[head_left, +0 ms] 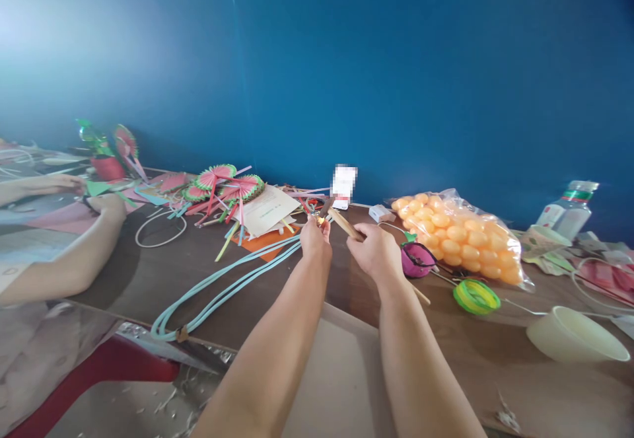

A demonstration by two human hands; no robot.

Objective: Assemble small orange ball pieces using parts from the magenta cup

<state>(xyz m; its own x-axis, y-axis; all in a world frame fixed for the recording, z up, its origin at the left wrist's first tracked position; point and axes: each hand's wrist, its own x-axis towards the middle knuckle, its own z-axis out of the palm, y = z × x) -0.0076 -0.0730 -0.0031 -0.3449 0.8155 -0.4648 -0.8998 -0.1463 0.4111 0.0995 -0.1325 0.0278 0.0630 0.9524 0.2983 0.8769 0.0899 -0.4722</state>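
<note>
Below a blue wall, a brown table held pale-blue cords, a tie seemingly keeping their loop together, and a clear bag of orange balls. The person's right hand wrapped its fingers around a wooden stick above the table, apparently angled to bring its end near the left hand. A phone stood upright, probably for viewing. The left fingers closed narrowly on a small item, perhaps a lighter.
</note>
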